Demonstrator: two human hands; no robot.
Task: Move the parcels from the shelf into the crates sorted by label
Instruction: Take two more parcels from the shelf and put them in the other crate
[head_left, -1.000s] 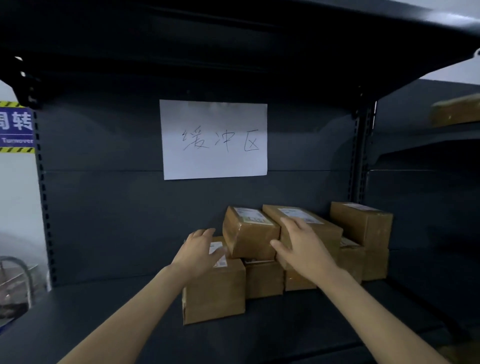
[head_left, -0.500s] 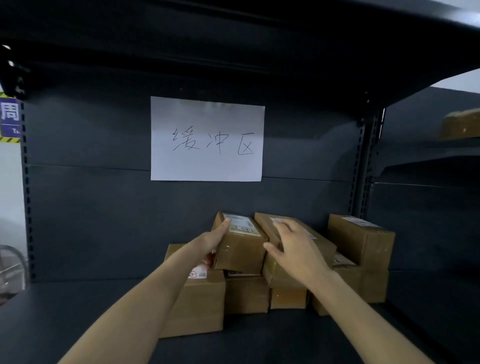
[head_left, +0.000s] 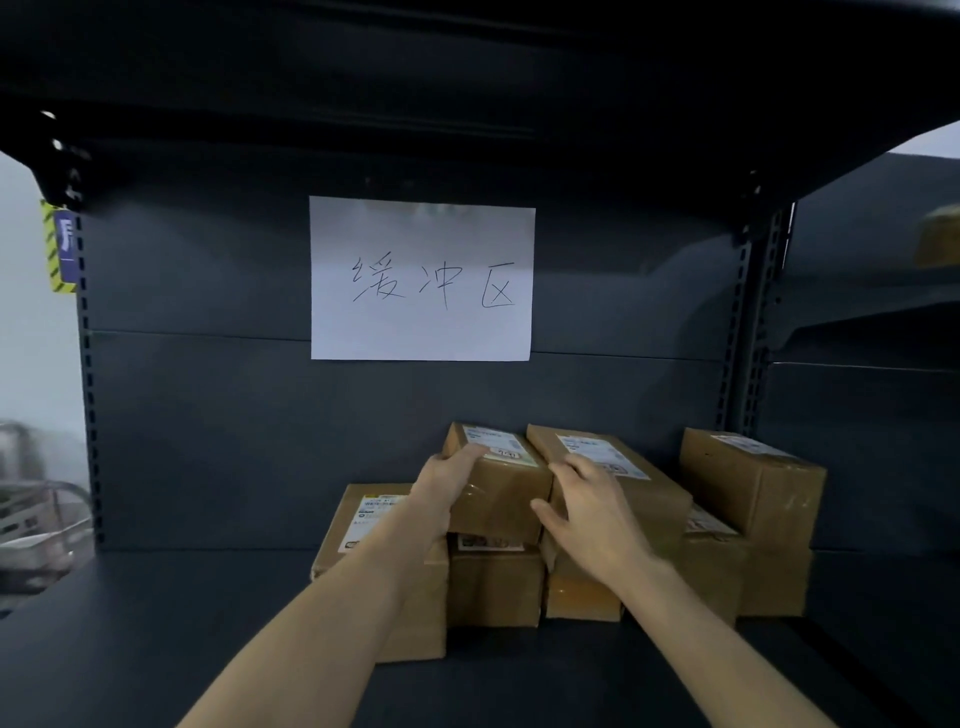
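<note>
Head view: dark grey metal shelf with a cluster of brown taped cardboard parcels at lower centre and lower right of the frame, stacked two high against the back panel.

Left hand grips the top parcel at lower centre, fingers curled over its upper left edge, thumb hidden. This parcel sits tilted on a lower parcel.

Right hand lies with its fingers spread and only slightly bent on the neighbouring top parcel, just right of the gripped one. Its thumb touches the gripped parcel's front right corner, and it is not closed around anything.

Left-most parcel stands on the shelf, partly behind the left forearm. More parcels are at lower right, one upper box on others below it.

Labels: every parcel top carries a white shipping label. The label on the gripped parcel shows printed lines and a barcode-like block, too small to read, and the other labels are unreadable too.

White paper sheet is stuck on the back panel at frame centre, handwritten in black: 缓冲区.

Blue sign with a yellow-black striped border is at upper left, cut off by the shelf post; only part of one white character shows.

Another brown box, blurred, is on the next shelf bay at upper right. Blurred metal frame is at the left edge.
</note>
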